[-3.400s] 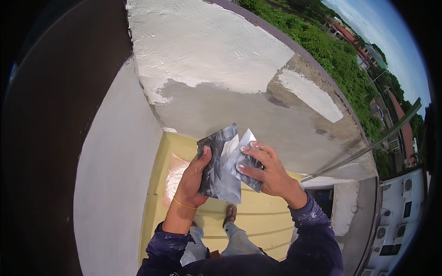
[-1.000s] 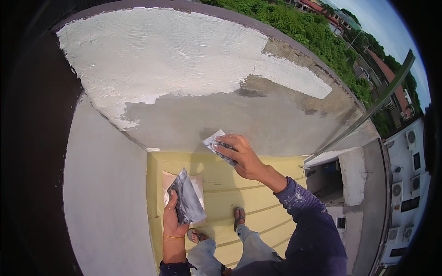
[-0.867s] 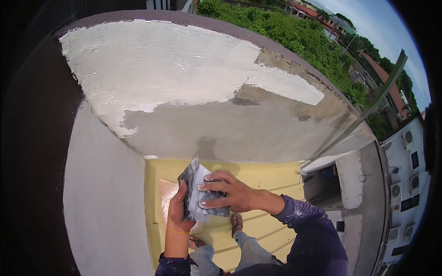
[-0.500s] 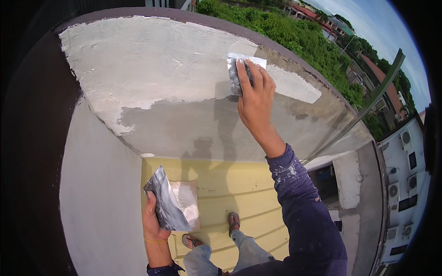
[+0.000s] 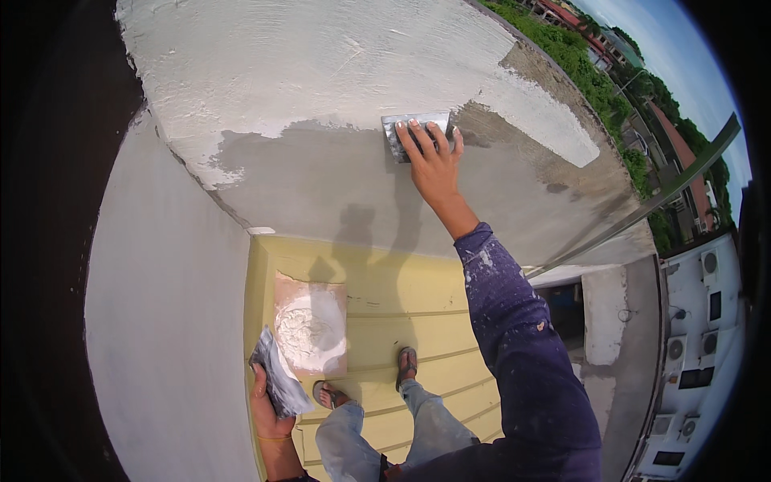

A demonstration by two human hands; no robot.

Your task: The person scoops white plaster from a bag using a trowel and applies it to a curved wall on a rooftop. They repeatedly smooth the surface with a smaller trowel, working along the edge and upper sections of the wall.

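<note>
My right hand (image 5: 432,161) grips a square, smeared metal spreading blade (image 5: 389,132), held at the wall near the lower edge of the rough white coating (image 5: 321,56), where it borders smooth grey plaster (image 5: 289,185). At lower left, my left hand (image 5: 269,406) holds a larger, streaked metal blade (image 5: 281,373) away from the wall. Just beyond that blade, a pinkish board (image 5: 336,285) carrying a mound of white paste (image 5: 309,329) rests on the yellow ribbed surface (image 5: 418,297) where my sandalled feet stand.
A pale side wall (image 5: 169,297) rises at left. A long metal bar (image 5: 683,180) slants along the right. A dark recess (image 5: 562,309) sits at lower right. Greenery (image 5: 546,44) and a building with outdoor air-conditioner units (image 5: 691,353) lie beyond.
The blades were together 0.9 seconds ago, then parted. Since half a second ago, my right blade has moved lower on the white coating, and my left hand appears lower, uncovering the paste board.
</note>
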